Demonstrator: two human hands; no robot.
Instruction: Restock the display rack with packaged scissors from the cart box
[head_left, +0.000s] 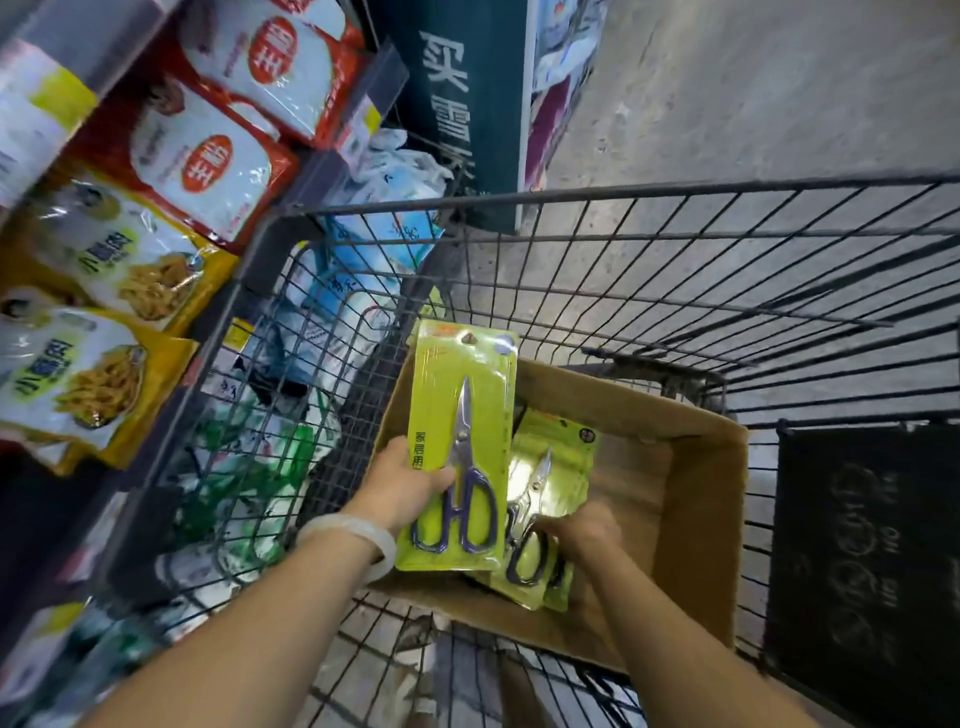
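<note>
scissors pack (457, 441) in left hand (402, 486), over box (696, 467)

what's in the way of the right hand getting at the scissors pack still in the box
Nothing visible. The right hand is already on the scissors pack in the box, inside the open cardboard box. The raised pack, gripped by the left hand, sits beside it on the left and overlaps only its left edge.
</note>
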